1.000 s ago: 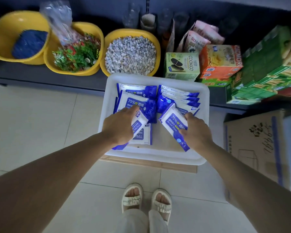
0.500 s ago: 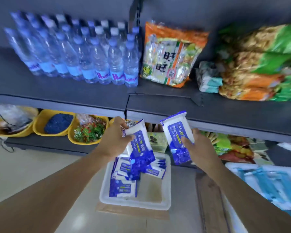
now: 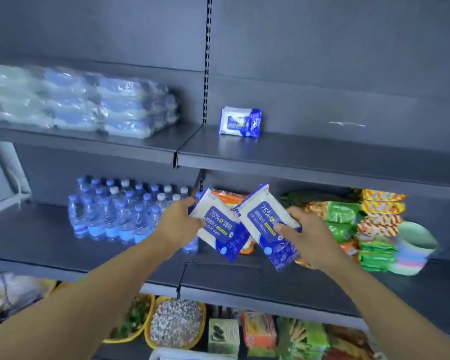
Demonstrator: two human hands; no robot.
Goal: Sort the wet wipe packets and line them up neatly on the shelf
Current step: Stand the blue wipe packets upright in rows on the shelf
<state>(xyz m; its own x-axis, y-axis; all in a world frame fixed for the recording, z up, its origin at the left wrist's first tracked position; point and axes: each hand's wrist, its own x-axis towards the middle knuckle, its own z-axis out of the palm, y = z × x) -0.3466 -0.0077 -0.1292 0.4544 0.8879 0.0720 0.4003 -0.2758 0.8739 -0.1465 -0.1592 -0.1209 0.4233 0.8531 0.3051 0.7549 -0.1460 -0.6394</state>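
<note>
Blue-and-white packets, three by my count: my left hand gripped one packet, my right hand pinched a second, both tilted and just beside each other; a third stood on the shelf above.

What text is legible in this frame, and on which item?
"75%" with Chinese characters, then a partly covered "Alcohol Wipes": wipe packet in the left hand.
"75%" and "Alcohol Wipes": wipe packet in the right hand.
"75" only, the rest blurred: wipe packet on the upper shelf.
Water bottles, snack bags and lower boxes: labels too blurred to read.
</note>
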